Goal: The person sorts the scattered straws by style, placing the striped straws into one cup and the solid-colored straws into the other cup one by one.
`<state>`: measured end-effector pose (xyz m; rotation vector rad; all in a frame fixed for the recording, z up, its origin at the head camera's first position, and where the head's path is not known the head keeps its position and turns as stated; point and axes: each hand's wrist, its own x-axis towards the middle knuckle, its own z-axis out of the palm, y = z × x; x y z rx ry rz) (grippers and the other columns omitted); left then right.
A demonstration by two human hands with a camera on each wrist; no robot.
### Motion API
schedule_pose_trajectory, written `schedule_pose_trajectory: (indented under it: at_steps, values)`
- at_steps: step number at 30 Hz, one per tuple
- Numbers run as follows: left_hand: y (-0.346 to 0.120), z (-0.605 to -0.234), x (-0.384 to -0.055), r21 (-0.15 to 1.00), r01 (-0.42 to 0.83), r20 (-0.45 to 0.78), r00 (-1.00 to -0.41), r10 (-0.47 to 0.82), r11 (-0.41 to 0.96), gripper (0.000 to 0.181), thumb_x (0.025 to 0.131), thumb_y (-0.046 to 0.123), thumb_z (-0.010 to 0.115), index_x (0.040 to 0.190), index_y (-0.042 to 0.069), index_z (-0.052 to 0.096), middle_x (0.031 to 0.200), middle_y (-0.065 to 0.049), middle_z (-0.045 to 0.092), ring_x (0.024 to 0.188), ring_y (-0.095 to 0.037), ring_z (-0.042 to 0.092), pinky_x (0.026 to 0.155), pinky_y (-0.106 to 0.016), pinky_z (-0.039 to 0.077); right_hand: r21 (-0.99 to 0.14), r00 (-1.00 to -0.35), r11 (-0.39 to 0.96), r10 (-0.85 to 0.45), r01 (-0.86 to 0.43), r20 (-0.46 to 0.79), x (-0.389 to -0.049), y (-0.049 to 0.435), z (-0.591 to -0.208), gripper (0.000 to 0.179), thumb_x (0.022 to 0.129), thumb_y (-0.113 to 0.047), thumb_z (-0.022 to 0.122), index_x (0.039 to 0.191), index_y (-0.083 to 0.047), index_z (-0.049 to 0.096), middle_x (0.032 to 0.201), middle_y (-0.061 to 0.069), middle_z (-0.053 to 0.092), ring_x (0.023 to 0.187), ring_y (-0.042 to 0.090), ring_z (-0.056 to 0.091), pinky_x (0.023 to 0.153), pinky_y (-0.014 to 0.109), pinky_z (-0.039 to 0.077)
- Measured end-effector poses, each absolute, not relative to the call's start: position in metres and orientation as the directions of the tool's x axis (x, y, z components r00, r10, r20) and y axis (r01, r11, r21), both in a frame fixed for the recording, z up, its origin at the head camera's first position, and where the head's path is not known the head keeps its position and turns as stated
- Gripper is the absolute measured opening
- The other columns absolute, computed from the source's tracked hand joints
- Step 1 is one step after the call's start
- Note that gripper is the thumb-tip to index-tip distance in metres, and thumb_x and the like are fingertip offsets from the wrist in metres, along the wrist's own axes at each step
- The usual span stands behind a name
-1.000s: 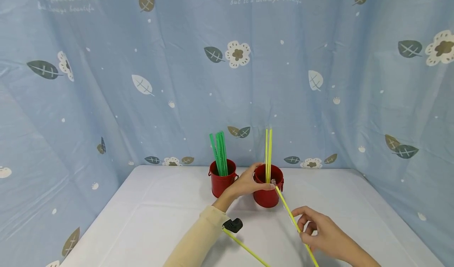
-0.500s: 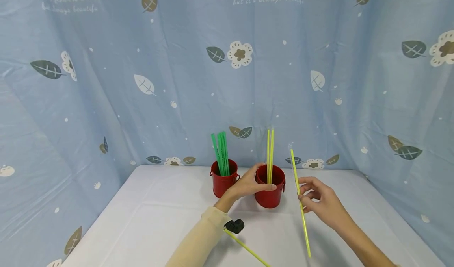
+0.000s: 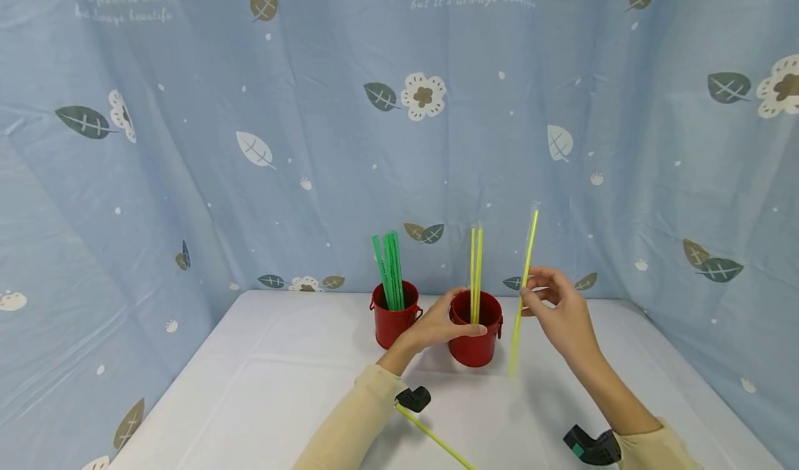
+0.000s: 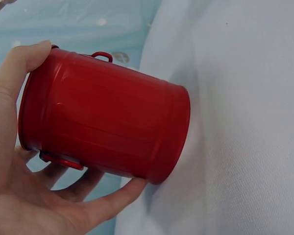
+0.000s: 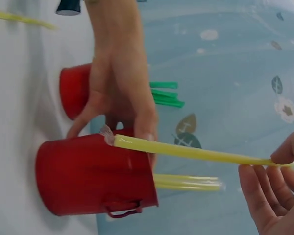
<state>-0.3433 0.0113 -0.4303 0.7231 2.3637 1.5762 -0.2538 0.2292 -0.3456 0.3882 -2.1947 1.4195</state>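
My left hand grips the right-hand small red bucket, thumb at the rim and fingers round the side, as the left wrist view shows with the bucket's red wall filling its middle. Two yellow straws stand in that bucket. To its right, my right hand pinches another yellow straw in a clear wrapper, held nearly upright. In the right wrist view the held straw's lower wrapped end overlaps the bucket's side near the rim.
A second red bucket with several green straws stands left of the left hand. One yellow straw lies on the white tabletop beside the left sleeve. A blue patterned curtain hangs behind.
The right hand has lifted the yellow straw up and away from the bucket's front, turning it from slanted to nearly upright. The left hand has stayed on the bucket.
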Motion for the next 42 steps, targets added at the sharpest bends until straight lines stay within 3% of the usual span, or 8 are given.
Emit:
schedule_pose_trajectory:
  at_steps: [13,17,22,30,35,42]
  values:
    - [0.012,-0.426,-0.341,0.909,0.285,0.099,-0.856,0.507,0.303,0.085,0.08,0.046,0.077,0.149,0.025,0.033,0.136,0.007,0.053,0.123,-0.01,0.05,0.096,-0.035,0.052,-0.777,-0.785,0.344,0.155,-0.527,0.6,-0.287,0.22,-0.325,0.035,0.094,-0.008,0.064,0.127,-0.002,0.055,0.1,0.005,0.056,0.078,0.004,0.062,0.066,0.02,0.059]
    - [0.013,-0.426,-0.339,0.913,0.277,0.094,-0.857,0.506,0.299,0.084,0.08,0.045,0.078,0.148,0.025,0.034,0.136,0.006,0.053,0.122,-0.009,0.051,0.097,-0.035,0.052,-0.773,-0.757,0.307,0.198,-0.556,0.623,-0.287,0.21,-0.318,0.032,0.093,0.0,0.062,0.124,0.005,0.057,0.099,0.011,0.057,0.077,0.008,0.061,0.066,0.018,0.058]
    - [0.013,-0.426,-0.338,0.911,0.278,0.093,-0.859,0.503,0.306,0.086,0.08,0.046,0.077,0.15,0.024,0.032,0.137,0.005,0.053,0.123,-0.012,0.051,0.099,-0.036,0.051,-0.75,-0.746,0.371,0.191,-0.547,0.638,-0.278,0.198,-0.311,0.032,0.093,0.003,0.061,0.122,0.012,0.054,0.1,0.022,0.058,0.08,0.014,0.061,0.068,0.019,0.058]
    - [0.012,-0.426,-0.338,0.912,0.28,0.099,-0.858,0.503,0.299,0.085,0.081,0.044,0.077,0.15,0.022,0.032,0.138,0.003,0.052,0.125,-0.015,0.051,0.099,-0.036,0.05,-0.754,-0.779,0.434,0.167,-0.493,0.605,-0.312,0.205,-0.358,0.032,0.094,-0.009,0.064,0.125,-0.002,0.057,0.101,0.013,0.062,0.081,0.003,0.06,0.068,0.021,0.059]
    - [0.012,-0.428,-0.339,0.914,0.285,0.105,-0.854,0.509,0.289,0.084,0.081,0.044,0.076,0.15,0.022,0.033,0.138,0.002,0.052,0.126,-0.017,0.052,0.1,-0.037,0.05,-0.741,-0.787,0.461,0.134,-0.489,0.603,-0.315,0.2,-0.376,0.03,0.094,-0.008,0.064,0.123,0.0,0.058,0.1,0.015,0.063,0.079,0.0,0.06,0.065,0.022,0.059]
    - [0.012,-0.428,-0.339,0.916,0.285,0.109,-0.854,0.51,0.282,0.085,0.08,0.045,0.077,0.15,0.023,0.033,0.136,0.006,0.053,0.125,-0.016,0.053,0.1,-0.035,0.049,-0.746,-0.812,0.482,0.112,-0.46,0.573,-0.316,0.194,-0.387,0.031,0.094,-0.008,0.064,0.124,-0.003,0.058,0.102,0.013,0.064,0.083,0.009,0.063,0.063,0.016,0.056]
